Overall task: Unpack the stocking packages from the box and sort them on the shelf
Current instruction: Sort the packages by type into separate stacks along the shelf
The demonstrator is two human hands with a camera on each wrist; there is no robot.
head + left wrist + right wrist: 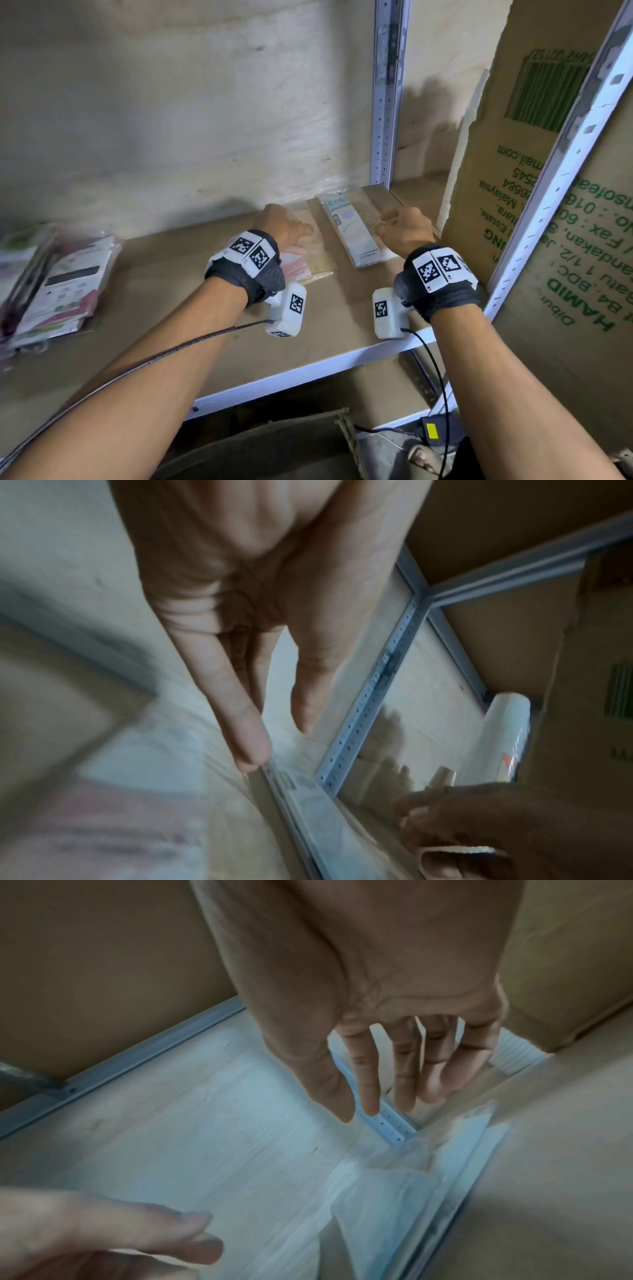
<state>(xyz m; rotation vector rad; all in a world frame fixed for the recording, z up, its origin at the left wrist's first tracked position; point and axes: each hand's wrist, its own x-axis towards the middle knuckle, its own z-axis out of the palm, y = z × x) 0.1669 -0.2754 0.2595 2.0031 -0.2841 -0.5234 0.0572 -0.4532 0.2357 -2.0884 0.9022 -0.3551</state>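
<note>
Stocking packages in a loose stack (58, 284) at far left of shelf (178, 308), overhanging nothing visible. Bare board between stack and left hand (286, 228). Left hand flat, fingers straight, resting on clear beige package (317, 255). Narrow gap, then pale blue package (352, 228), lying flat just beside metal upright (387, 102). Right hand (406, 231) at blue package's right edge, fingers relaxed and apart, gripping nothing. Cardboard box (534, 192) close on right.
</note>
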